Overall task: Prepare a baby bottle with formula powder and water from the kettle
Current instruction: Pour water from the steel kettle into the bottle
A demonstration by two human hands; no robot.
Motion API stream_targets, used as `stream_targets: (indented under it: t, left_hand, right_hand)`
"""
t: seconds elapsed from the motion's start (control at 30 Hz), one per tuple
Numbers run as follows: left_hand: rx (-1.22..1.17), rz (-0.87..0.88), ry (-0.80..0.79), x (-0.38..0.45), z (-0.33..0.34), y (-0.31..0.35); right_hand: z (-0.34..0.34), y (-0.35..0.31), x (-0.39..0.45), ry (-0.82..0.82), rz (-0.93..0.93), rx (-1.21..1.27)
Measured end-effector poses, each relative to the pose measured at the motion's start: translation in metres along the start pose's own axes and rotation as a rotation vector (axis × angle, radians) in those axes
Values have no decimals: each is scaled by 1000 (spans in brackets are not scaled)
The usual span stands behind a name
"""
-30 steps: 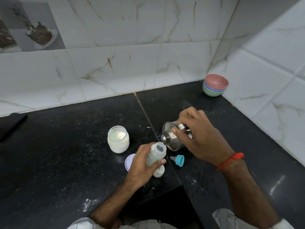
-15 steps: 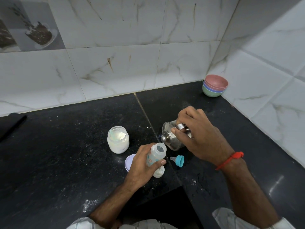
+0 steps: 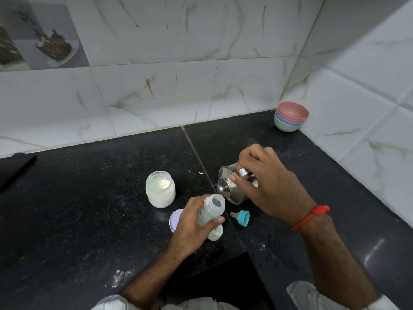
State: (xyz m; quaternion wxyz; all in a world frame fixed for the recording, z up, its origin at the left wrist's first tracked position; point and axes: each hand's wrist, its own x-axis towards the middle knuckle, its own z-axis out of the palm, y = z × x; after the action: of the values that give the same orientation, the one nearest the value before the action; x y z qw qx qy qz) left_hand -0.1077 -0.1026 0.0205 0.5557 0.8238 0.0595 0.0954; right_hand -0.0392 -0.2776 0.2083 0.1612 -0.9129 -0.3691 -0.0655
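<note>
So the whole pour comes down to spout over mouth: the left hand (image 3: pixel 190 222) has its fingers wrapped round the baby bottle (image 3: pixel 211 212), neck tilted up and right toward the kettle (image 3: pixel 234 186). The right hand (image 3: pixel 268 186) grips the kettle's handle, tipped left so its lip sits just above the bottle's opening. Can't really tell if water's running, looks like a thin trickle maybe.

The left hand (image 3: pixel 192 222) grips a tilted bottle (image 3: pixel 211 211); the right hand (image 3: pixel 268 186) curls around the tipped kettle (image 3: pixel 232 189).
</note>
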Motion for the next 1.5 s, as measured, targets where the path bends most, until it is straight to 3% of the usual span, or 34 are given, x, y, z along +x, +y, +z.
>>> stream_targets:
  t: [1.5]
  left_hand:
    - [-35, 12, 2, 3, 5, -1]
  right_hand:
    - [0, 1, 6, -58, -35, -48]
